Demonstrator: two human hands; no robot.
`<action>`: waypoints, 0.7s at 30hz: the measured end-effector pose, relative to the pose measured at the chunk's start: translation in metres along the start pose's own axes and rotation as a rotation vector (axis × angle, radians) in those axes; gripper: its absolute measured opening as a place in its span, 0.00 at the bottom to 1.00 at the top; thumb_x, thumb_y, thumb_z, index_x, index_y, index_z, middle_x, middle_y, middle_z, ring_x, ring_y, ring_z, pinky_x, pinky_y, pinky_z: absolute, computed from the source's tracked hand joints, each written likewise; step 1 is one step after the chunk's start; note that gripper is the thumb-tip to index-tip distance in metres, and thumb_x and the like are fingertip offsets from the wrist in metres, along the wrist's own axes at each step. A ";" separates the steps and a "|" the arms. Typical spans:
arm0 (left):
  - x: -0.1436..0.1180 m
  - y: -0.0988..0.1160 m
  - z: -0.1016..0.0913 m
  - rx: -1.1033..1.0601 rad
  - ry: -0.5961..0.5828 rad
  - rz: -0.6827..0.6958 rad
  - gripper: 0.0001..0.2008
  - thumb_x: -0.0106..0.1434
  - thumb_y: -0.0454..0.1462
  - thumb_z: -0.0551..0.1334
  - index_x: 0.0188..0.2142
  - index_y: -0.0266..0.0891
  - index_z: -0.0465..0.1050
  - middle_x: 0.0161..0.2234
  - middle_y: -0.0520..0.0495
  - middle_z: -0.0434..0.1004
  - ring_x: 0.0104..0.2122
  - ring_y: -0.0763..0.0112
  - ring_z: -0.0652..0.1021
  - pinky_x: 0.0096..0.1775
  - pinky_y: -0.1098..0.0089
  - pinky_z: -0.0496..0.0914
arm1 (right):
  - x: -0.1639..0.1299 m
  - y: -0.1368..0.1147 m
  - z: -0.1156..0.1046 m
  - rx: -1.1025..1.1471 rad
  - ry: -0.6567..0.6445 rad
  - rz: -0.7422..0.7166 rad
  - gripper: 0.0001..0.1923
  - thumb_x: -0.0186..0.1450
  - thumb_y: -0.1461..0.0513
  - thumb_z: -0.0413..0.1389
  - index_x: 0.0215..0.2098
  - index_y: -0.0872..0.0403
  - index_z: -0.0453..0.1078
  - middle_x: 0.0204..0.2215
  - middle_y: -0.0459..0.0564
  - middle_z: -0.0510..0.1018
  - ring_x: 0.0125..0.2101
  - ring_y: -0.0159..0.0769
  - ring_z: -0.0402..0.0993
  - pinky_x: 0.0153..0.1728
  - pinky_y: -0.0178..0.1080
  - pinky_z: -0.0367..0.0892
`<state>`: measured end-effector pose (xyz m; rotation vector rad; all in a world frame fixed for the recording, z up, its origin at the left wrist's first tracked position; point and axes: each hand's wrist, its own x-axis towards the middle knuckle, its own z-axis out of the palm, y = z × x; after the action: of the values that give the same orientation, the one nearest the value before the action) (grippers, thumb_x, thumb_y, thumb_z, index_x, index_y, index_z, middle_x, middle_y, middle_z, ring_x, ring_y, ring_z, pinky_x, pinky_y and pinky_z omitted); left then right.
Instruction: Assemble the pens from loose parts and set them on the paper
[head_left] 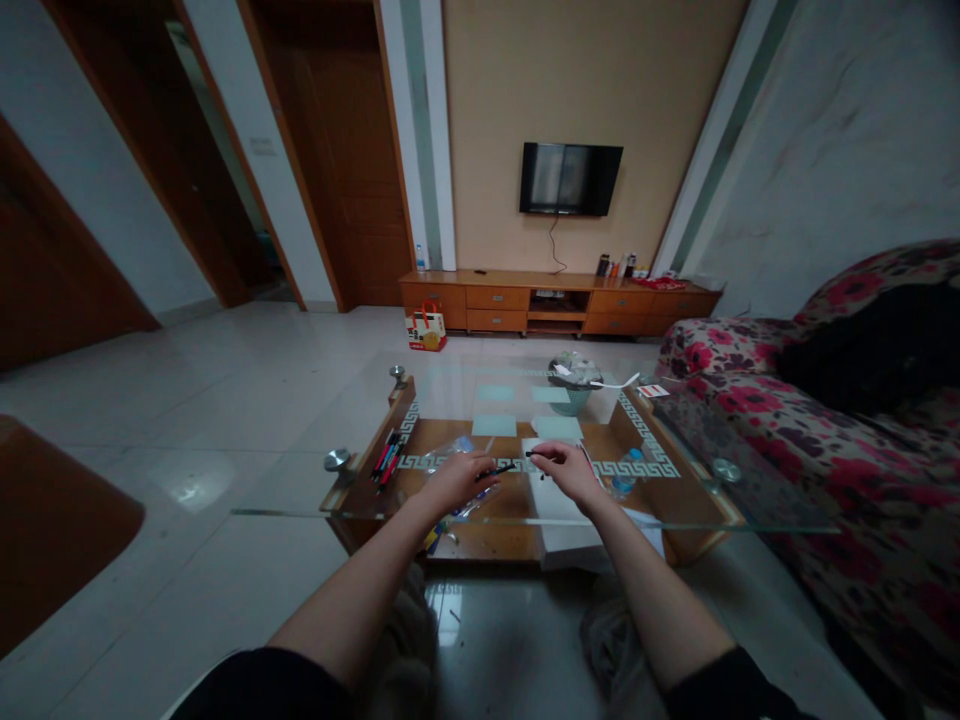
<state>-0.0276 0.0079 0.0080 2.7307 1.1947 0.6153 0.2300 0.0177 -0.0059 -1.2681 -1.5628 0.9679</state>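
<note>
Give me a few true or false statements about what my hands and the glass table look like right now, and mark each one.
1. The left hand holds a dark pen over the glass table. True.
2. The right hand rests flat on the floral sofa. False: it is over the table, pinching a small dark piece, apparently a pen cap, close to the pen's tip.
3. A bunch of pens lies near the table's left edge. True.
4. The wall television shows a bright picture. False: its screen is dark.
5. White paper lies under the right hand. True.
</note>
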 end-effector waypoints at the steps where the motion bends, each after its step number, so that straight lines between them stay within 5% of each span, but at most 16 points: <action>1: 0.000 0.000 0.000 0.006 0.003 -0.006 0.15 0.68 0.47 0.55 0.36 0.40 0.73 0.33 0.48 0.74 0.33 0.71 0.74 0.34 0.73 0.62 | 0.001 0.001 -0.003 0.005 0.036 0.025 0.22 0.56 0.50 0.60 0.41 0.57 0.76 0.31 0.52 0.80 0.28 0.34 0.71 0.29 0.36 0.66; 8: 0.000 -0.001 0.002 0.052 0.000 -0.032 0.15 0.67 0.48 0.55 0.36 0.40 0.73 0.34 0.48 0.75 0.34 0.70 0.74 0.34 0.73 0.62 | 0.007 0.010 -0.022 -0.127 0.167 0.016 0.16 0.58 0.56 0.57 0.39 0.57 0.77 0.35 0.54 0.81 0.32 0.37 0.74 0.35 0.38 0.68; 15: 0.001 -0.002 0.004 0.062 -0.045 -0.015 0.16 0.67 0.48 0.54 0.36 0.40 0.73 0.32 0.48 0.75 0.33 0.70 0.74 0.36 0.73 0.62 | 0.004 0.015 -0.015 -0.484 0.101 -0.104 0.09 0.58 0.63 0.57 0.37 0.54 0.74 0.32 0.49 0.79 0.28 0.34 0.72 0.34 0.36 0.66; 21: 0.001 -0.002 0.005 0.050 -0.058 -0.016 0.16 0.67 0.48 0.54 0.37 0.41 0.73 0.33 0.47 0.75 0.34 0.69 0.75 0.36 0.72 0.62 | 0.000 0.015 -0.006 -0.647 -0.015 -0.233 0.09 0.61 0.66 0.55 0.39 0.53 0.75 0.36 0.51 0.77 0.38 0.36 0.72 0.42 0.37 0.64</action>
<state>-0.0263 0.0100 0.0034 2.7566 1.2345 0.5078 0.2404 0.0210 -0.0181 -1.4526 -2.0722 0.3228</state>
